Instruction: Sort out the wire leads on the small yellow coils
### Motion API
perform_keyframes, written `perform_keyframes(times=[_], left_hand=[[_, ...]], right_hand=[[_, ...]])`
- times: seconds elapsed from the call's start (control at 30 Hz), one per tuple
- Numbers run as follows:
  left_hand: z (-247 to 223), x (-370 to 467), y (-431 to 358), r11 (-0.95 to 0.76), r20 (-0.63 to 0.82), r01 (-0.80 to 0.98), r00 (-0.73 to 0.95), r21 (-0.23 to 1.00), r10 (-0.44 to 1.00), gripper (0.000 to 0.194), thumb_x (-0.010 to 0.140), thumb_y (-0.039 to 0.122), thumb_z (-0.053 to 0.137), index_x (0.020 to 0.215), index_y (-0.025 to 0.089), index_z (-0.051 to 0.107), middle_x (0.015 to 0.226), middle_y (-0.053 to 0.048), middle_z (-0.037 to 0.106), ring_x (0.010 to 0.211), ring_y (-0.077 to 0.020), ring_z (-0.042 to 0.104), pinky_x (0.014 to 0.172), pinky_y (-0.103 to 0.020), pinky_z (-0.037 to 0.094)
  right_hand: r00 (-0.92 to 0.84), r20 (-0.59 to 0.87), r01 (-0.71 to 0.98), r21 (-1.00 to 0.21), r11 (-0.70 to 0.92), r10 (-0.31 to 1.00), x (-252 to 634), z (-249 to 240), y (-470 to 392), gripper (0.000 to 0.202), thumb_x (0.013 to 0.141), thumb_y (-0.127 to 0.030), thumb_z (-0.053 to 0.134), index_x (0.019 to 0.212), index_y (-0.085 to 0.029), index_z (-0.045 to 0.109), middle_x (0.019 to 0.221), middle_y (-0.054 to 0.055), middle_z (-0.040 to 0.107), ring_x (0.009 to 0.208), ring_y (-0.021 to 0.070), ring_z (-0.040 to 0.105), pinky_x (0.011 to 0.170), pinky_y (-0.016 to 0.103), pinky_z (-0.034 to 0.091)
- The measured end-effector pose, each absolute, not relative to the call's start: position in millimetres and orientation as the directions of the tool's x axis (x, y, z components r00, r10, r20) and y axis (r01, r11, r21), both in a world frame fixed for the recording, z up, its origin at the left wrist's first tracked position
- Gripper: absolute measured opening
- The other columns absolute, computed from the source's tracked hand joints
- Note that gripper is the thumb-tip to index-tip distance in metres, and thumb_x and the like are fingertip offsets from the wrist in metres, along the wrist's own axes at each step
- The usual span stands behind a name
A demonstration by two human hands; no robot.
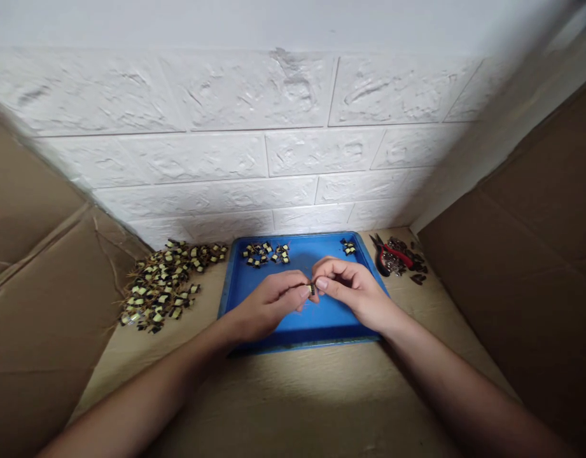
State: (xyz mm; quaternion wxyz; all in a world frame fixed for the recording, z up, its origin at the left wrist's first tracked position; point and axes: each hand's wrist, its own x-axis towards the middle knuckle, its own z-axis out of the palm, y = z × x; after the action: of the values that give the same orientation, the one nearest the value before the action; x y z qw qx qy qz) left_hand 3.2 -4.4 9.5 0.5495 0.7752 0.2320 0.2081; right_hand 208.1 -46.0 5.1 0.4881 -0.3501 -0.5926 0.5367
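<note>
Two-handed work above a blue tray (283, 324) on the desk (283, 394), as I view it remotely. The fingers of my left hand (268, 302) and right hand (359, 294) pinch one small yellow-and-black component (312, 289) from opposite sides. I judge this piece to be in progress. A far-left group (266, 254) and a smaller far-right group (348, 247) lie in the tray; the large heap (163, 286) beside it suggests much remains, though which pieces are finished I cannot tell.

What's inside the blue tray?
In the tray, small yellow-black parts lie far left and far right. The left hand and right hand hide part of its middle.
</note>
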Motion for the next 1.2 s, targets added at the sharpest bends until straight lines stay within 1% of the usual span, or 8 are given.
perform_keyframes(times=[0.17,0.27,0.37,0.43,0.57,0.8,1.03,1.2], left_hand=[[7,3,-3,-0.306,0.084,0.138,0.786,0.942,0.613,0.033,0.101,0.039,0.045,0.093,0.013,0.063,0.086,-0.003,0.058,0.08,-0.0149,0.052,0.074,-0.026,0.041],[5,2,-2,-0.313,0.101,0.132,0.771,0.941,0.629,0.033,0.1,0.04,0.046,0.095,0.013,0.064,0.087,-0.003,0.06,0.081,-0.0154,0.053,0.075,-0.027,0.041],[3,3,-1,-0.316,0.105,0.156,0.732,0.936,0.673,0.032,0.098,0.041,0.048,0.097,0.013,0.063,0.083,-0.002,0.059,0.078,-0.015,0.052,0.071,-0.026,0.04],[3,3,-1,-0.322,0.104,0.168,0.725,0.932,0.681,0.031,0.097,0.042,0.049,0.095,0.014,0.063,0.08,-0.001,0.058,0.075,-0.0142,0.05,0.068,-0.025,0.039],[5,5,-2,-0.371,0.111,0.187,0.751,0.91,0.651,0.029,0.096,0.039,0.051,0.088,0.014,0.064,0.079,-0.001,0.058,0.073,-0.0128,0.048,0.066,-0.024,0.037],[4,5,-3,-0.413,0.116,0.226,0.746,0.882,0.656,0.028,0.098,0.037,0.05,0.094,0.013,0.065,0.085,-0.003,0.061,0.078,-0.0142,0.053,0.072,-0.026,0.042],[4,4,-3,-0.44,0.106,0.221,0.788,0.87,0.606,0.03,0.1,0.035,0.047,0.091,0.014,0.065,0.083,-0.002,0.061,0.077,-0.0139,0.054,0.071,-0.026,0.043],[1,4,-1,-0.487,0.181,0.179,0.777,0.855,0.603,0.025,0.1,0.03,0.049,0.094,0.013,0.066,0.09,-0.005,0.065,0.082,-0.0143,0.057,0.077,-0.027,0.044]], right_hand=[[-0.257,0.159,-0.094,-0.986,0.139,0.953,208,-1,-45,0.023,0.093,-0.037,0.067,0.08,-0.018,0.065,0.079,0.002,0.063,0.078,0.0158,0.06,0.078,0.032,0.047],[-0.25,0.163,-0.083,-0.986,0.146,0.955,209,-3,-44,0.021,0.091,-0.036,0.069,0.081,-0.018,0.066,0.081,0.002,0.063,0.079,0.0162,0.058,0.078,0.031,0.045],[-0.246,0.162,-0.031,-0.987,0.16,0.956,211,-3,-44,0.023,0.091,-0.037,0.068,0.079,-0.018,0.066,0.082,0.002,0.061,0.081,0.0171,0.056,0.078,0.032,0.043],[-0.25,0.155,-0.004,-0.987,0.159,0.956,211,-3,-45,0.024,0.091,-0.038,0.067,0.078,-0.018,0.065,0.082,0.002,0.06,0.081,0.0176,0.055,0.077,0.032,0.042],[-0.243,0.137,-0.005,-0.99,0.14,0.96,210,-5,-45,0.022,0.09,-0.037,0.068,0.079,-0.018,0.066,0.082,0.002,0.059,0.08,0.0168,0.054,0.076,0.031,0.041],[-0.245,0.108,-0.076,-0.993,0.092,0.963,211,-8,-44,0.017,0.087,-0.036,0.073,0.088,-0.019,0.069,0.086,0.002,0.063,0.082,0.0167,0.056,0.076,0.031,0.043],[-0.246,0.143,-0.095,-0.988,0.123,0.959,211,-7,-44,0.016,0.086,-0.035,0.074,0.082,-0.019,0.071,0.081,0.002,0.064,0.078,0.0163,0.058,0.075,0.031,0.046],[-0.228,0.136,-0.038,-0.991,0.13,0.964,213,-7,-43,0.019,0.086,-0.034,0.073,0.077,-0.019,0.068,0.082,0.001,0.06,0.078,0.0158,0.054,0.074,0.031,0.041]])
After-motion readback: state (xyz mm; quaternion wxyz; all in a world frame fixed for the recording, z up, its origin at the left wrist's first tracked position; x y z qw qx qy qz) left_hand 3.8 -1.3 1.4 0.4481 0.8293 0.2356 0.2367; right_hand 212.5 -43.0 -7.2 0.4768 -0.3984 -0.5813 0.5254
